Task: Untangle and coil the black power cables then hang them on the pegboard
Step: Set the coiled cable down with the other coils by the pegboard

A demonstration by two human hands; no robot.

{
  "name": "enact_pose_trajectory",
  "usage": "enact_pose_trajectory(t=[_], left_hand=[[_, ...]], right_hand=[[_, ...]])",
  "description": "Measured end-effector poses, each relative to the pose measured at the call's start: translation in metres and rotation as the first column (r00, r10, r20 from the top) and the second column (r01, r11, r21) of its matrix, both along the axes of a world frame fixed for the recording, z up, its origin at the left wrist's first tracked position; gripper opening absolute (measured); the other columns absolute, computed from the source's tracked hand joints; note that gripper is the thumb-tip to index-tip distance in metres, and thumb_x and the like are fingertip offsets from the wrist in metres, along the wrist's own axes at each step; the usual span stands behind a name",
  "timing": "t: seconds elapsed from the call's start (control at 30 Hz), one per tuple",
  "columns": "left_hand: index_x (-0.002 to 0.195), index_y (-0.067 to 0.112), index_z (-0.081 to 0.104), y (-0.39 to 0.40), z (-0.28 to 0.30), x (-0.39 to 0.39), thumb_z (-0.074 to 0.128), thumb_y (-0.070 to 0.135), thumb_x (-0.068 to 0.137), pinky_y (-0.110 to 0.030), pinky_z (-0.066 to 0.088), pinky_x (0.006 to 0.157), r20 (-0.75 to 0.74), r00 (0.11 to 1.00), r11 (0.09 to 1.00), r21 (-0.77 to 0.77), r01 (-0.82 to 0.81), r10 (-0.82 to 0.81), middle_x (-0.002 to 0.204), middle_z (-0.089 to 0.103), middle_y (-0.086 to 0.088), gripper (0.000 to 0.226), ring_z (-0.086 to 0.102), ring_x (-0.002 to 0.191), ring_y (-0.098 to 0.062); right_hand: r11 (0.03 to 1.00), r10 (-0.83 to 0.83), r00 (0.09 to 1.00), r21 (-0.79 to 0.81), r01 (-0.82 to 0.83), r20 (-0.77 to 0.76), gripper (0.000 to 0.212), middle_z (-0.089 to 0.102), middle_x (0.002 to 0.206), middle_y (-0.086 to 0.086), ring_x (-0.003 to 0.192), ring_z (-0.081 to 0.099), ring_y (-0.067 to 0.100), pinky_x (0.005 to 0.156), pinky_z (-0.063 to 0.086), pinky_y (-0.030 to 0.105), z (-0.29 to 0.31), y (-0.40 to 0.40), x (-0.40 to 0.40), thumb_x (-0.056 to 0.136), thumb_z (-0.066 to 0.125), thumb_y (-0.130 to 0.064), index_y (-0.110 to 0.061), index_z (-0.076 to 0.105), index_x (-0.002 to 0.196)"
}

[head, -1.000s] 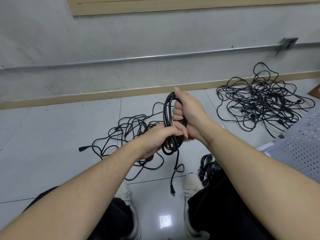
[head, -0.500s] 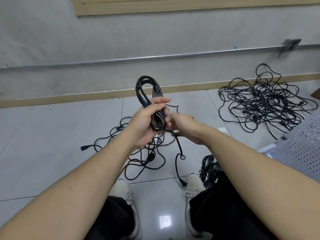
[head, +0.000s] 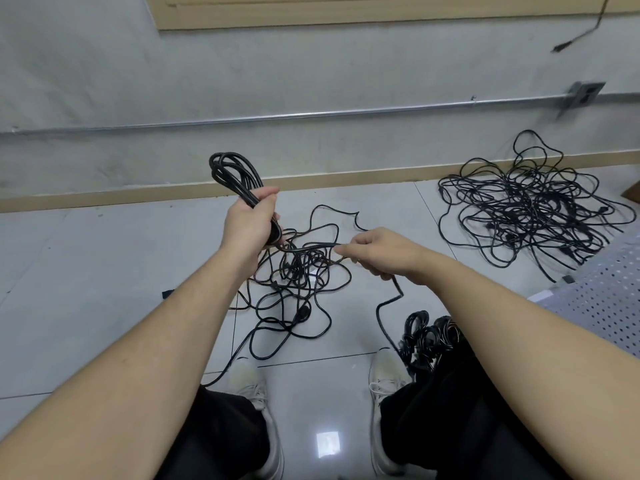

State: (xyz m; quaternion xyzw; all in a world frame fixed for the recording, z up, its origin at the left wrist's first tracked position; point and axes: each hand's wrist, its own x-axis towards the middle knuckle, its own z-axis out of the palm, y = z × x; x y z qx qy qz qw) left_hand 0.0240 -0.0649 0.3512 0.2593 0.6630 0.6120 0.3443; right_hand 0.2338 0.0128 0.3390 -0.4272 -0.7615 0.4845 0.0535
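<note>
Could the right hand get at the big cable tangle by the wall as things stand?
Probably not at once: the right hand pinches the tail of the coil that the left hand grips, and the tangle lies well off to the right, though bare floor leaves the path open.

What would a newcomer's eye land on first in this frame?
Probably the coiled black cable that the left hand grips, raised at centre, its loose tail pinched by the right hand. Next, the big tangle of black cables on the floor by the far right wall, and a smaller tangle beneath the hands.
</note>
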Motion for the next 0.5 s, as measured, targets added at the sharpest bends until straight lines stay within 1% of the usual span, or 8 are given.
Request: enact_pose_trajectory(t=[0.07, 0.13, 0.2, 0.3, 0.37, 0.4, 0.47, 0.5], left_hand=[[0.103, 0.029, 0.070, 0.001, -0.004, -0.001, 0.054, 0.017, 0.104, -0.031, 0.056, 0.055, -0.070, 0.997, 0.998, -0.056, 0.016, -0.020, 0.084, 0.054, -0.007, 0.020, 0.055, 0.063, -0.022], [0.099, 0.030, 0.071, 0.002, -0.008, 0.001, 0.055, 0.017, 0.103, -0.038, 0.057, 0.064, -0.127, 0.989, 0.993, -0.094, 0.070, -0.082, 0.082, 0.056, -0.006, 0.021, 0.057, 0.063, -0.022], [0.098, 0.030, 0.071, 0.003, -0.010, 0.006, 0.057, 0.020, 0.103, -0.035, 0.055, 0.060, -0.184, 0.967, 0.978, -0.142, 0.152, -0.177, 0.078, 0.057, -0.005, 0.018, 0.058, 0.056, -0.020], [0.095, 0.033, 0.071, 0.004, -0.013, 0.018, 0.063, 0.036, 0.099, -0.029, 0.054, 0.057, -0.329, 0.895, 0.940, -0.259, 0.221, -0.301, 0.078, 0.061, -0.001, 0.010, 0.061, 0.053, -0.017], [0.093, 0.033, 0.072, 0.003, -0.015, 0.027, 0.060, 0.052, 0.097, -0.032, 0.059, 0.062, -0.361, 0.849, 0.908, -0.312, 0.280, -0.386, 0.073, 0.063, 0.001, 0.023, 0.063, 0.056, -0.019], [0.093, 0.031, 0.073, 0.002, -0.015, 0.032, 0.057, 0.059, 0.096, -0.034, 0.059, 0.064, -0.349, 0.837, 0.891, -0.329, 0.312, -0.422, 0.070, 0.063, 0.003, 0.033, 0.064, 0.058, -0.020], [0.096, 0.025, 0.074, -0.003, -0.012, 0.042, 0.048, 0.065, 0.098, -0.028, 0.052, 0.056, -0.311, 0.820, 0.859, -0.354, 0.370, -0.481, 0.068, 0.061, 0.002, 0.047, 0.062, 0.058, -0.021], [0.095, 0.023, 0.075, -0.004, -0.011, 0.046, 0.044, 0.064, 0.100, -0.026, 0.050, 0.055, -0.277, 0.825, 0.853, -0.341, 0.395, -0.493, 0.069, 0.059, 0.000, 0.052, 0.060, 0.057, -0.021]], right_hand=[[1.000, 0.028, 0.998, -0.001, -0.028, -0.063, 0.032, 0.048, 0.065, -0.002, 0.059, 0.039, 0.017, 0.050, 0.030, 0.026, 0.003, -0.002, 0.002, 0.095, 0.065, -0.044, -0.020, 0.060, 0.074], [0.998, 0.019, 0.981, -0.051, -0.029, -0.192, 0.025, 0.046, 0.061, -0.004, 0.053, 0.036, 0.013, 0.048, 0.027, 0.022, 0.007, -0.004, 0.003, 0.098, 0.064, -0.033, -0.018, 0.067, 0.079], [0.997, -0.017, 0.955, -0.072, -0.005, -0.295, 0.020, 0.044, 0.057, -0.003, 0.050, 0.032, 0.011, 0.046, 0.025, 0.020, 0.013, -0.006, 0.005, 0.098, 0.065, -0.027, -0.018, 0.075, 0.084], [0.998, -0.061, 0.944, -0.012, 0.060, -0.325, 0.017, 0.040, 0.049, -0.006, 0.045, 0.030, 0.009, 0.046, 0.025, 0.020, 0.020, -0.008, 0.007, 0.095, 0.070, -0.025, -0.012, 0.079, 0.088], [0.988, -0.102, 0.937, 0.076, 0.135, -0.334, 0.017, 0.044, 0.046, -0.012, 0.043, 0.036, 0.005, 0.049, 0.030, 0.017, 0.019, -0.010, 0.005, 0.092, 0.074, -0.026, -0.011, 0.080, 0.088], [0.980, -0.116, 0.927, 0.114, 0.166, -0.355, 0.015, 0.051, 0.049, -0.013, 0.047, 0.041, 0.003, 0.052, 0.033, 0.016, 0.019, -0.010, 0.004, 0.090, 0.077, -0.026, -0.012, 0.080, 0.085], [0.968, -0.140, 0.911, 0.140, 0.208, -0.387, 0.015, 0.062, 0.061, -0.009, 0.057, 0.048, 0.004, 0.059, 0.038, 0.017, 0.017, -0.007, 0.001, 0.085, 0.082, -0.029, -0.016, 0.078, 0.078], [0.962, -0.165, 0.906, 0.140, 0.236, -0.390, 0.019, 0.060, 0.064, -0.003, 0.057, 0.046, 0.007, 0.057, 0.037, 0.019, 0.017, -0.006, 0.001, 0.083, 0.084, -0.031, -0.016, 0.075, 0.075]])
